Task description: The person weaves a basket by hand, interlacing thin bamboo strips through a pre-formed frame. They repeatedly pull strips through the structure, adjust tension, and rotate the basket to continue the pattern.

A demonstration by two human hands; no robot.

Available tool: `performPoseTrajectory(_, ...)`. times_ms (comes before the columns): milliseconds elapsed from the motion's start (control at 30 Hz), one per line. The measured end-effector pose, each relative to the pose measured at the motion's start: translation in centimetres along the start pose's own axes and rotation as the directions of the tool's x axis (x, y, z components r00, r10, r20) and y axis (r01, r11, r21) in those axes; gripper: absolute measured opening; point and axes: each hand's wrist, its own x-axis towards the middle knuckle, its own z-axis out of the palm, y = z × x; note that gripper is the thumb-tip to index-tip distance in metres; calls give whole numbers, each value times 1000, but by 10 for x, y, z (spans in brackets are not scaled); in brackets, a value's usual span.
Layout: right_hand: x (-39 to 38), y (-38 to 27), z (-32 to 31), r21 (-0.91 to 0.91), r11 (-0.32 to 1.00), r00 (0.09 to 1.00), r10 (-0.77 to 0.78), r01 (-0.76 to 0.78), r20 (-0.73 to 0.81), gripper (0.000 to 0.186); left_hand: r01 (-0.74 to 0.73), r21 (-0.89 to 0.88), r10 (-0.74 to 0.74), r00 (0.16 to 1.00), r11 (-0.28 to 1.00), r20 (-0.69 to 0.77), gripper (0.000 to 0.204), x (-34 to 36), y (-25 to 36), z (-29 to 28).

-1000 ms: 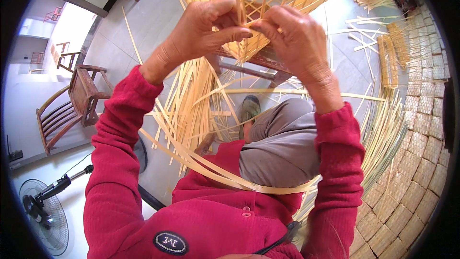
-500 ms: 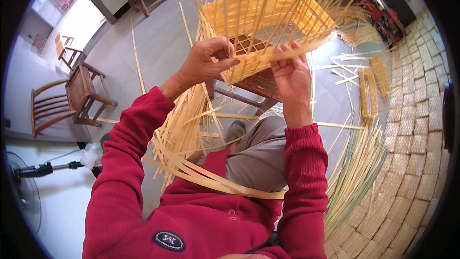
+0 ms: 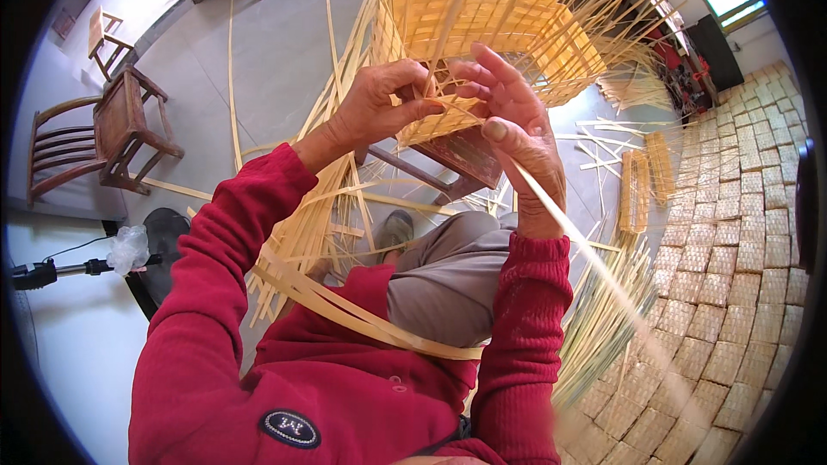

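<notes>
A woven basket of yellow bamboo strips (image 3: pixel 568 39) rests on a dark wooden stool (image 3: pixel 469 155), its long upright strips fanning out above the rim. At the basket's near left corner, my left hand (image 3: pixel 379 103) pinches a pale bamboo strip (image 3: pixel 579 241) between thumb and fingertips, beside an upright. My right hand (image 3: pixel 525 125) is raised over the near side with fingers spread, palm turned toward the corner. Past its thumb the strip runs down to the lower right, where its far part is blurred. The two hands partly hide the near wall.
Loose bamboo strips (image 3: pixel 297 232) lie on the floor at left and drape over my lap. A bundle of thin strips (image 3: pixel 603 319) and two small woven pieces (image 3: pixel 635 189) are on the right, near stacked woven blocks (image 3: pixel 724 293). A wooden chair (image 3: pixel 112 129) stands at left.
The strip lay along the basket's near side between both hands; now it swings out to the lower right. My right hand has opened and turned, while my left keeps its pinch at the corner.
</notes>
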Motion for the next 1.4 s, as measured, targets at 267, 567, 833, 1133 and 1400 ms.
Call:
performPoseTrajectory(267,-4,13,7,-283,950,854,-255,133,-453,19,-31,-55,29,999,998,-24,15,-2,0,10)
performPoseTrajectory(567,-9,11,-12,-493,864,834,-342,98,-433,21,1,-32,-1,1000,999,11,13,1,0,7)
performPoseTrajectory(833,-21,6,-34,288,900,593,42,326,-804,42,83,-25,-82,997,996,7,14,3,-4,7)
performPoseTrajectory(1133,-45,7,-16,-81,901,672,-375,426,-638,33,175,73,-186,963,982,193,23,32,14,-15)
performPoseTrajectory(1400,-38,17,-16,-103,985,774,-170,135,-610,39,225,158,-265,912,961,312,14,59,7,-52)
